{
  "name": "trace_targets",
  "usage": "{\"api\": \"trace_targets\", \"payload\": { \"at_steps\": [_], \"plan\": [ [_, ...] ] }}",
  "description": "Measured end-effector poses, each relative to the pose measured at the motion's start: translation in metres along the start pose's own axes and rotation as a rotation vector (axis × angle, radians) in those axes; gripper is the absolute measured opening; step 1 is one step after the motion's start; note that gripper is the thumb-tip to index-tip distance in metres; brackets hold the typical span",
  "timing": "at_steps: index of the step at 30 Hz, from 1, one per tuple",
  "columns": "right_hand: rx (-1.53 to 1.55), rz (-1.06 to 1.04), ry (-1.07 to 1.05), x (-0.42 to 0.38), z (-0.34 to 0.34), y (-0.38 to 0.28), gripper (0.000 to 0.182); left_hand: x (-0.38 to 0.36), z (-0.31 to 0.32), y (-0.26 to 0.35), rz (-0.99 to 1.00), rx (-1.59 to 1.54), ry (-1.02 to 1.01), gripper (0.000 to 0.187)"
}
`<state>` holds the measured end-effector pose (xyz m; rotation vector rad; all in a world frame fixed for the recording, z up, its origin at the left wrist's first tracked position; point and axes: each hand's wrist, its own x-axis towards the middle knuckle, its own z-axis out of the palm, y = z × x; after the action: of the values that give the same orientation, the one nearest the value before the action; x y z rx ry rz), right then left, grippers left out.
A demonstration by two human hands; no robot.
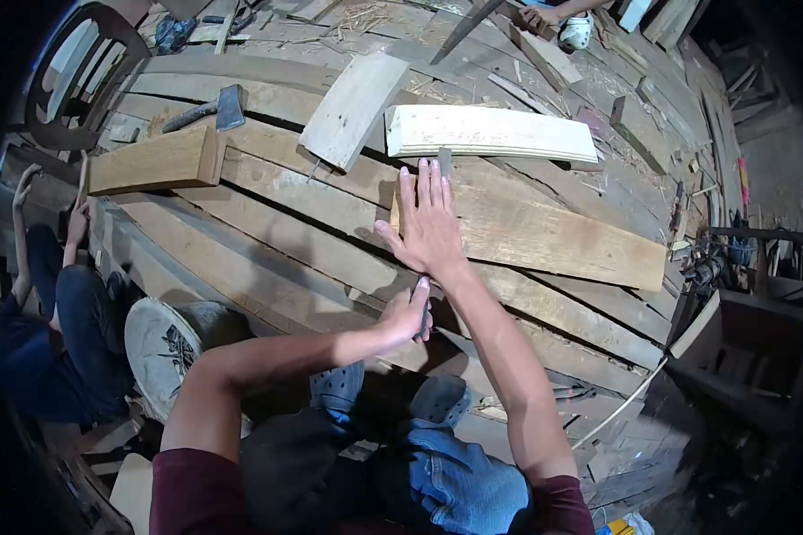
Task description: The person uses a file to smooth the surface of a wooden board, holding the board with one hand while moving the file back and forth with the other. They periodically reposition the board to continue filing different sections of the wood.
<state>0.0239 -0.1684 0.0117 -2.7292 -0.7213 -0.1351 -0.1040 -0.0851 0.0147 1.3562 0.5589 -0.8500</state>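
Note:
My right hand (430,223) lies flat with fingers stretched out on the near end of a wooden plank (553,227). A small grey metal piece (444,160) shows beside its fingertips; I cannot make out what it belongs to. Close below the right wrist, my left hand (403,319) is closed, thumb up, around a slim dark object (424,319) that is mostly hidden by the fingers. Just beyond the plank is a pale, whitish board (491,132), and a second light board (355,107) slants to its left.
A hatchet (228,107) and a thick wooden block (152,162) lie to the left on the slatted platform (277,227). A bucket (147,343) holding nails or similar thin pieces stands near a seated person (62,330). Another person's hand (540,16) is at the top.

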Motion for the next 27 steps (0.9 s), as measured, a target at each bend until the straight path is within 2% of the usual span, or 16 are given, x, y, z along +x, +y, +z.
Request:
{"api": "trace_targets", "payload": {
  "at_steps": [6, 27],
  "plan": [
    [0.025, -0.022, 0.013, -0.004, -0.003, -0.002, 0.095, 0.002, -0.001, -0.007, 0.037, -0.013, -0.015, 0.060],
    [0.026, -0.011, -0.004, -0.018, -0.007, -0.007, 0.094, -0.009, 0.004, -0.009, -0.035, 0.018, -0.011, 0.060]
  ]
}}
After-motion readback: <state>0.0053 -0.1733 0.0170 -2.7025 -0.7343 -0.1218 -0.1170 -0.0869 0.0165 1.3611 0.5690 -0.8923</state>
